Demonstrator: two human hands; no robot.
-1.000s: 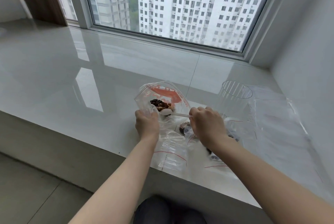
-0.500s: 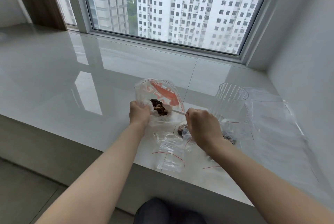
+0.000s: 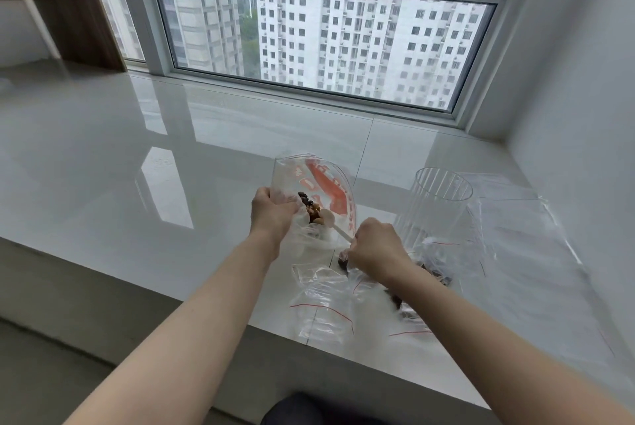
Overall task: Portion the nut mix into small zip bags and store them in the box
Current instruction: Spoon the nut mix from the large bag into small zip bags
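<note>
Two bare forearms, no sleeves, left grip (image 3: 273, 215), right grip (image 3: 376, 247), dark trousers (image 3: 302, 411)

Glossy white stone-look window ledge (image 3: 206, 163); clear crinkled plastic zip bags (image 3: 323, 301); transparent ribbed plastic cup (image 3: 436, 205); smooth white plastic spoon (image 3: 335, 225); matt brown wood-grain shelf (image 3: 79, 12).

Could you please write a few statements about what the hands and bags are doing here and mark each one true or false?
1. The left hand grips the large printed bag holding the nut mix. True.
2. The right hand holds a metal fork. False: it holds a white plastic spoon.
3. The clear ribbed container lies on its side. False: it stands upright.
4. Small zip bags with red lines lie on the white ledge. True.
</note>
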